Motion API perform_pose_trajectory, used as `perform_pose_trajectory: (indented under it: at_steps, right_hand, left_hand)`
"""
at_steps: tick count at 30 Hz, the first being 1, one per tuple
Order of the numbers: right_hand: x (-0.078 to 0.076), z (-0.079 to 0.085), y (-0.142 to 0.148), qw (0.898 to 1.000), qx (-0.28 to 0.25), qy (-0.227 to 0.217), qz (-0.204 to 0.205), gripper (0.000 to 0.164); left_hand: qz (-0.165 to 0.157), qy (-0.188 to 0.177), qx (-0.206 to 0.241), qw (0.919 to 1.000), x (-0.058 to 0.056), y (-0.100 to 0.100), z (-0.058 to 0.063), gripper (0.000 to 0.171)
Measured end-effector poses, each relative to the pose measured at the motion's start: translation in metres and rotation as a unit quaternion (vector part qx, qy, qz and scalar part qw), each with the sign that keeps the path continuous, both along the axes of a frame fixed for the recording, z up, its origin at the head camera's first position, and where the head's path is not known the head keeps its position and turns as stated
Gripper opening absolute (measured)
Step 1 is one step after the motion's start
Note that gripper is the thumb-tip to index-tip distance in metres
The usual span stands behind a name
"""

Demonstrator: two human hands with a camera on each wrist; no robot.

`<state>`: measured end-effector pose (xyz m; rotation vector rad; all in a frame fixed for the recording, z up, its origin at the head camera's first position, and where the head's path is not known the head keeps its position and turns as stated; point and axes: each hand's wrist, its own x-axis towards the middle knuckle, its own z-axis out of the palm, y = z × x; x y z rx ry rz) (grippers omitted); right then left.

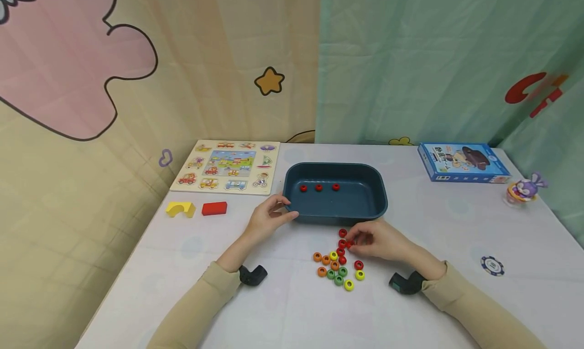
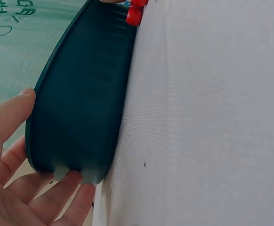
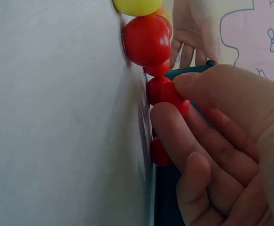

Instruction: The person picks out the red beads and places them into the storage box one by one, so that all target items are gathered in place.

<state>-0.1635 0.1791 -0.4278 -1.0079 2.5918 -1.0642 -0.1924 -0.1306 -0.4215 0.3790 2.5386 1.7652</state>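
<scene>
A dark teal tray [image 1: 339,217] stands mid-table with three red beads [image 1: 319,188] lined up inside it. My left hand [image 1: 269,218] holds the tray's near left corner, thumb at the rim and fingers against the outer end wall [image 2: 75,117]. Just in front of the tray, my right hand [image 1: 380,241] pinches a red bead [image 3: 176,100] between thumb and index finger, close above the table. Loose red beads [image 1: 342,233] lie around these fingertips. Orange beads [image 1: 322,272], green beads [image 1: 338,280] and yellow beads [image 1: 349,285] are scattered nearer to me.
Left of the tray lie a wooden picture puzzle [image 1: 269,184], a yellow arch block [image 1: 180,208] and a red block [image 1: 214,208]. Toward the right are a blue box [image 1: 463,162], a small purple figure [image 1: 525,189] and a round chip-like disc [image 1: 492,266]. Curtains hang behind the table.
</scene>
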Motion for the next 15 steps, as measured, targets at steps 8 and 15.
perform_pose_trajectory:
  at_steps: [8,15]
  right_hand:
    - [0.004,0.017,-0.002,0.999,-0.028,-0.018,0.020,0.023]
    - [0.002,0.074,-0.008,0.992,-0.100,0.027,0.076,0.021]
  left_hand:
    - [0.000,0.000,0.002,1.0000,0.000,0.000,0.000,0.034]
    - [-0.010,-0.005,0.003,0.9999,0.011,0.004,0.021,0.033]
